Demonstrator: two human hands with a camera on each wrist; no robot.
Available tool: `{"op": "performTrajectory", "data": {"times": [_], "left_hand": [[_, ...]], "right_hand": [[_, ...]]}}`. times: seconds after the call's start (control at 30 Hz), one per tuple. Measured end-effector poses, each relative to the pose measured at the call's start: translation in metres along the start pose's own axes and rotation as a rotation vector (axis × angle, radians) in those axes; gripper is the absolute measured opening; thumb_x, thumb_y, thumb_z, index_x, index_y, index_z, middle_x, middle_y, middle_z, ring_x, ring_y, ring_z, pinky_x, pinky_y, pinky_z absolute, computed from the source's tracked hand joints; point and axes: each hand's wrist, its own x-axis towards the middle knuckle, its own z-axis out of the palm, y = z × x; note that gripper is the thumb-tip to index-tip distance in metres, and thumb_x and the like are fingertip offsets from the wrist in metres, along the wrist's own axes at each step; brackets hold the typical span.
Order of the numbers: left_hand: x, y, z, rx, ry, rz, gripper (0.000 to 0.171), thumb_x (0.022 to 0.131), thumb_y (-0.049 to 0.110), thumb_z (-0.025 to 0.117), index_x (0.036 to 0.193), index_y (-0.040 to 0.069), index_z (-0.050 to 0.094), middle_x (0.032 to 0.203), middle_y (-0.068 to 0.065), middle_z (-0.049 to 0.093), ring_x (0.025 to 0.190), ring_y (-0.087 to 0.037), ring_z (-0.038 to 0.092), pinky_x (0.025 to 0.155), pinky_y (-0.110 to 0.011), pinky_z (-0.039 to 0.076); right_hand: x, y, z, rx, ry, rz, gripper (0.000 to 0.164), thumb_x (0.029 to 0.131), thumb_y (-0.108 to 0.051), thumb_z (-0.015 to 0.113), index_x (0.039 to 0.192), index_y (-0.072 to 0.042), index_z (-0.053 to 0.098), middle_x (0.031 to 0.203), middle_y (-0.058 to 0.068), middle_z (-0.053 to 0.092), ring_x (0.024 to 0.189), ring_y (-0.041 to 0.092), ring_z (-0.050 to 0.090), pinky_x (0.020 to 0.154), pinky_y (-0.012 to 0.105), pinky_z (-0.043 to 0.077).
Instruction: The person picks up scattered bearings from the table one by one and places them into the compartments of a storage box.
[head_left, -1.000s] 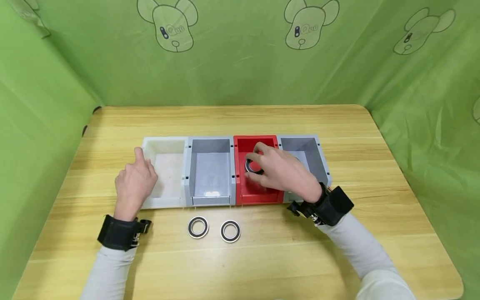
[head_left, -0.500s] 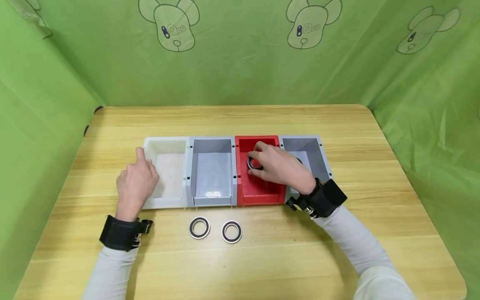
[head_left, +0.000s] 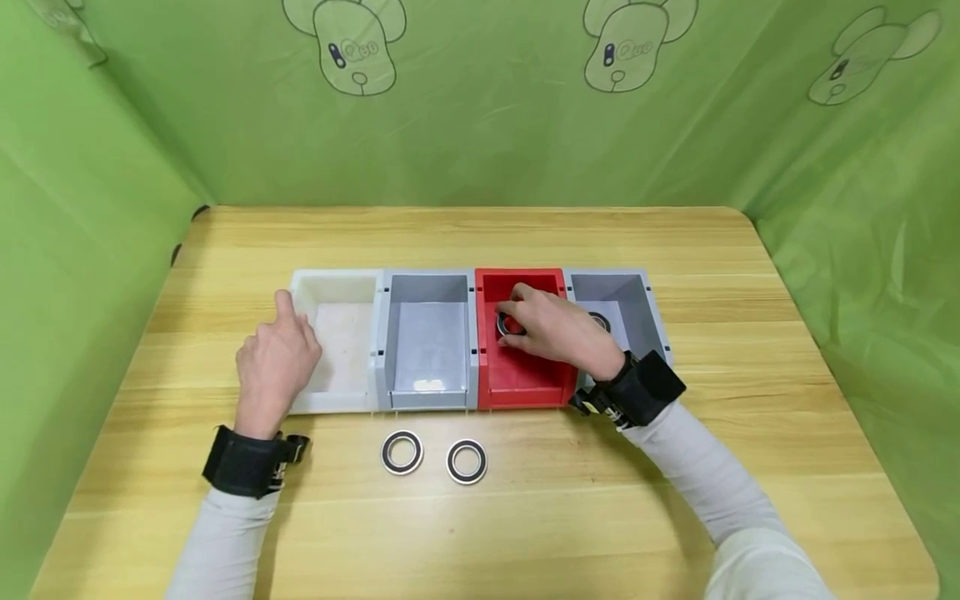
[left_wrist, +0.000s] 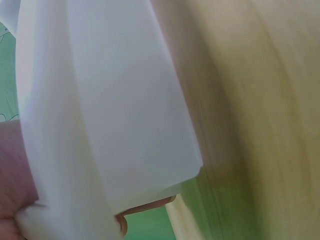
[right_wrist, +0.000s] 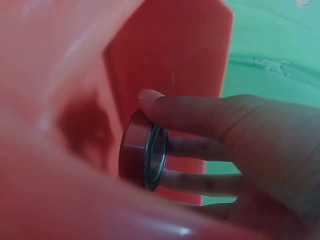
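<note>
A row of joined bins stands on the table: a white bin (head_left: 341,350), a grey bin (head_left: 431,342), a red bin (head_left: 525,379) and another grey bin (head_left: 637,321). Inside the red bin, my right hand (head_left: 558,329) pinches a ball bearing (right_wrist: 142,150) between thumb and fingers. The right wrist view shows that bearing tilted on edge. My left hand (head_left: 277,362) grips the left side wall of the white bin, index finger extended along it. Two more bearings, one at left (head_left: 402,452) and one at right (head_left: 467,462), lie flat before the bins.
In the right-hand grey bin lies another bearing (head_left: 599,321), partly hidden by my right hand. The wooden table (head_left: 480,542) carries everything. Green fabric (head_left: 495,142) with printed bear heads closes off the back and both sides.
My right hand has shifted slightly within the red bin, still holding the bearing, uncovering the one in the right grey bin. The left hand keeps its place; the head view has shifted slightly.
</note>
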Motion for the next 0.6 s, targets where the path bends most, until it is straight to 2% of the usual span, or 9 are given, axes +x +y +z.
{"op": "performTrajectory", "data": {"times": [0.17, 0.4, 0.6], "left_hand": [[0.000, 0.000, 0.001, 0.006, 0.013, 0.007, 0.027, 0.106, 0.018, 0.037, 0.122, -0.005, 0.038, 0.050, -0.003, 0.035, 0.038, -0.024, 0.039, 0.036, -0.031, 0.025], [0.001, 0.001, 0.002, 0.003, 0.032, 0.014, 0.026, 0.106, 0.017, 0.038, 0.120, -0.005, 0.039, 0.050, -0.002, 0.033, 0.037, -0.024, 0.038, 0.035, -0.030, 0.024], [0.000, 0.001, 0.001, 0.008, 0.030, 0.012, 0.027, 0.106, 0.017, 0.038, 0.120, -0.006, 0.038, 0.050, -0.002, 0.032, 0.037, -0.024, 0.038, 0.036, -0.030, 0.024]], "right_hand": [[0.002, 0.003, 0.006, 0.003, -0.008, -0.001, 0.044, 0.090, -0.030, 0.080, 0.123, -0.003, 0.070, 0.099, 0.014, 0.061, 0.074, 0.018, 0.056, 0.068, 0.029, 0.053], [0.007, 0.003, 0.014, -0.008, -0.033, -0.009, 0.037, 0.089, -0.027, 0.081, 0.112, -0.002, 0.070, 0.089, 0.012, 0.057, 0.073, 0.017, 0.056, 0.068, 0.027, 0.054], [0.008, 0.001, 0.018, -0.024, -0.047, -0.009, 0.036, 0.088, -0.025, 0.081, 0.112, -0.001, 0.069, 0.091, 0.013, 0.059, 0.075, 0.018, 0.060, 0.073, 0.028, 0.057]]}}
